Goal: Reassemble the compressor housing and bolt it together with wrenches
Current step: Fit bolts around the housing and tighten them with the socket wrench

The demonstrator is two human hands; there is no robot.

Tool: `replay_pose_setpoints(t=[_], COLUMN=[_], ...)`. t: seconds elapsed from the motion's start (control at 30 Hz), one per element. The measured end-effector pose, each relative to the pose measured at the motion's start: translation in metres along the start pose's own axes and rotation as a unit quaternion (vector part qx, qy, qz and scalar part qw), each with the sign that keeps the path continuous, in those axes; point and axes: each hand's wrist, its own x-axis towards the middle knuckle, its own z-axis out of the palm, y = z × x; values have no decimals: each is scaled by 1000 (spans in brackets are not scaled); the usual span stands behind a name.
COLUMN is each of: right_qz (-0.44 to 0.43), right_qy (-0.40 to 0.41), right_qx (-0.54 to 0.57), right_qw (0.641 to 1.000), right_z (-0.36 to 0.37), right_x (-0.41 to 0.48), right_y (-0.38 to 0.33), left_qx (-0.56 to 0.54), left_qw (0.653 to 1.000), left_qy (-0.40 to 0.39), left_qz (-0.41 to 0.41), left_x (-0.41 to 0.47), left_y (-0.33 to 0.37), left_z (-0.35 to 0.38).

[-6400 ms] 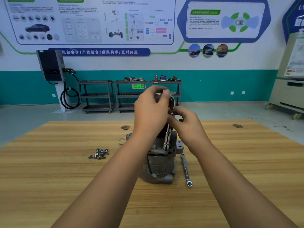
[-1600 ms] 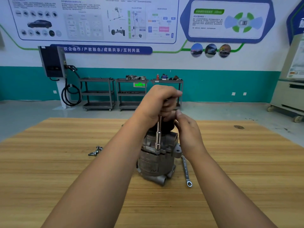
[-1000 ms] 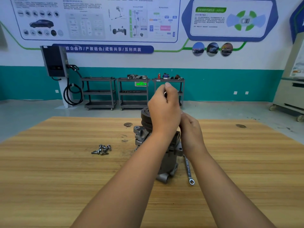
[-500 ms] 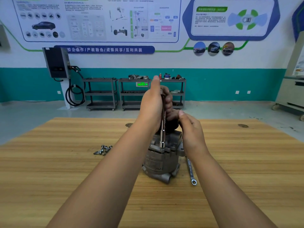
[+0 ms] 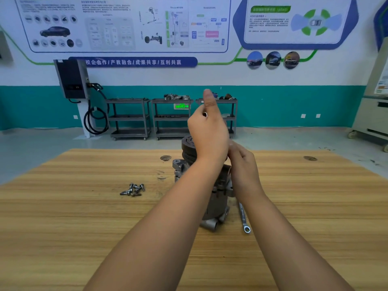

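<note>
The compressor [image 5: 218, 198] stands upright mid-table [image 5: 84, 217]. The left hand [image 5: 206, 133] is fisted above it around a metal tool [image 5: 205, 114], thumb up. The right hand [image 5: 244, 164] presses its right side, grip unclear. A wrench [image 5: 243, 217] lies just right, loose bolts [image 5: 133, 190] off left.

Blue banner [image 5: 132, 62]: I'm reading 校企合作 / 产教融合 / 成果共享 / 互利共赢 in white characters.
Right wall panel [image 5: 295, 24]: I'm making out "ADAS" in its heading line; the rest is blurring.
Green exit sign [image 5: 181, 106]: I'm seeing an arrow pointing right.
Left wall poster [image 5: 126, 24]: I'm finding its print too small to read.
</note>
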Motion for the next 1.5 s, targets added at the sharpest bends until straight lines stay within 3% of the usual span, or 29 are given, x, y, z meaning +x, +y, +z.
replay_pose_setpoints(t=[0.1,0.2,0.37,0.47,0.5,0.57,0.63,0.67,0.8,0.9,1.0,1.2,1.3,1.5], right_qz=[-17,-18,-19,-16,-17,-14,-9,-6,5,0,-16,-16,-15,-9], right_qy=[3,9,15,18,16,11,13,14,-2,-8,-8,-2,5,-1], right_qx=[-13,-26,-20,-23,-23,-28,-33,-31,-19,-15,-18,-27,-33,-20], right_qw=[1000,999,1000,999,999,999,999,999,1000,1000,1000,999,999,1000], right_z=[1,0,-1,-1,-2,-2,-2,-2,-3,-2,1,0,-1,0], right_x=[0,2,6,7,6,5,4,3,-1,-2,-1,1,3,1], right_y=[2,6,11,11,10,9,7,6,3,1,1,6,6,5], left_qx=[-58,-134,-227,-242,-234,-178,-66,-26,20,54,84,57,39,113], left_qw=[995,967,866,832,839,894,961,979,991,990,979,932,907,965], left_qy=[-41,-149,-333,-366,-345,-243,-114,-59,35,37,7,-183,-231,-109], left_qz=[-71,-159,-297,-341,-351,-332,-244,-196,-125,-125,-186,-308,-350,-210], left_x=[11,22,44,50,48,40,30,24,1,0,18,37,43,28], left_y=[0,-1,-4,-2,0,3,2,0,-1,2,0,11,19,10], left_z=[-9,-18,-31,-35,-33,-25,-19,-17,-7,-3,-5,-19,-25,-7])
